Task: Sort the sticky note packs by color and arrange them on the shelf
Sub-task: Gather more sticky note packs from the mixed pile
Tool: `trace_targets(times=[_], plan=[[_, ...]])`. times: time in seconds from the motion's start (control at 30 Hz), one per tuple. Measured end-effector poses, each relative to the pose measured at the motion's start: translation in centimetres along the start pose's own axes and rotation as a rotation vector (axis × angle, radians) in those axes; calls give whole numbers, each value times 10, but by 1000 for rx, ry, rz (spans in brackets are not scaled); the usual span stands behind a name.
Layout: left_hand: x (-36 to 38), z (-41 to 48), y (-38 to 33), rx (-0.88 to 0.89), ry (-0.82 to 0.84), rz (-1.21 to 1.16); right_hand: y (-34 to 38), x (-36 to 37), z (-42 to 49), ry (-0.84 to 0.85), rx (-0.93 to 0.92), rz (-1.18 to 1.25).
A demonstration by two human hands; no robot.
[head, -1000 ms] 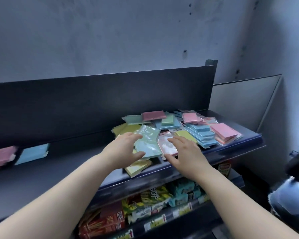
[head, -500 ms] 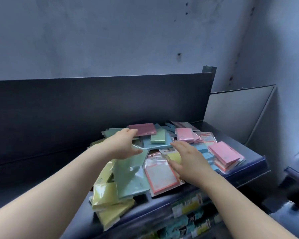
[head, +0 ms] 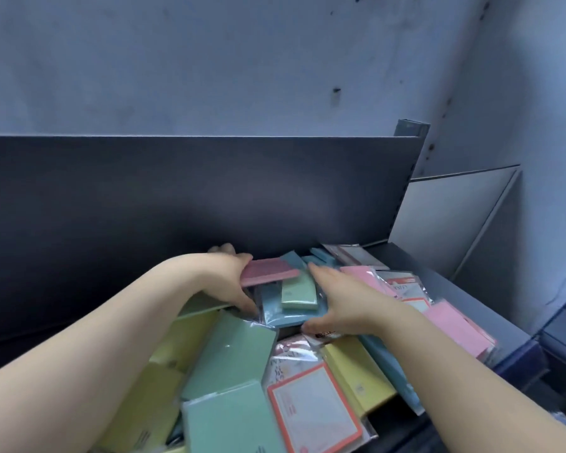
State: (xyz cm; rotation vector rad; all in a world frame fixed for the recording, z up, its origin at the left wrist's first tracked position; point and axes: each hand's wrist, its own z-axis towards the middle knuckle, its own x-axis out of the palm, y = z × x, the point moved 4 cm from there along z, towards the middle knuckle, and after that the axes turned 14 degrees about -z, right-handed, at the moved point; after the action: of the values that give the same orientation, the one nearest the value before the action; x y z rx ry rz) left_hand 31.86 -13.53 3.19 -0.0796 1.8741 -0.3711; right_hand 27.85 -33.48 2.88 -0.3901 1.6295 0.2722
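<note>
Head view looks down on a dark shelf (head: 451, 289) where the sticky note packs lie in 1 mixed pile (head: 288, 351), the colours not yet separated. The pile covers the right part of the shelf, in front of the back panel (head: 209, 191). Yellow packs (head: 356, 377) and green packs (head: 229, 354) lie near the front, and a light pink stack (head: 454, 325) is at the right. A blue pack (head: 275, 308) is in the middle, with a small green pack (head: 299, 291) on top of it.

The 2 hands are apart, with the blue pack between them. The left hand (head: 224, 279) curls around the left end of a dark pink pack (head: 270, 273), fingers over it and thumb lower. I judge that it holds this pack, though the thumb may also touch the wrap under it. The right hand (head: 347, 299) lies flat on the pile with straight fingers, its thumb at the front edge of the blue pack; it grips nothing.

The packs are probably light and rather stiff, like small paper blocks. The clear plastic wrap looks glossy, so I expect it to be slippery: packs can slide over each other, and a tilted stack can fall off the front edge. It is better to pinch 1 pack by its thick edges, not by the loose wrap, with the other hand steadying the pile.
</note>
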Motion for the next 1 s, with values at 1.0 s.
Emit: trace_targets(times=[1.0], plan=[[52,-211,-16,-54,-697,-557,28,-19,-163,-476,174,33]])
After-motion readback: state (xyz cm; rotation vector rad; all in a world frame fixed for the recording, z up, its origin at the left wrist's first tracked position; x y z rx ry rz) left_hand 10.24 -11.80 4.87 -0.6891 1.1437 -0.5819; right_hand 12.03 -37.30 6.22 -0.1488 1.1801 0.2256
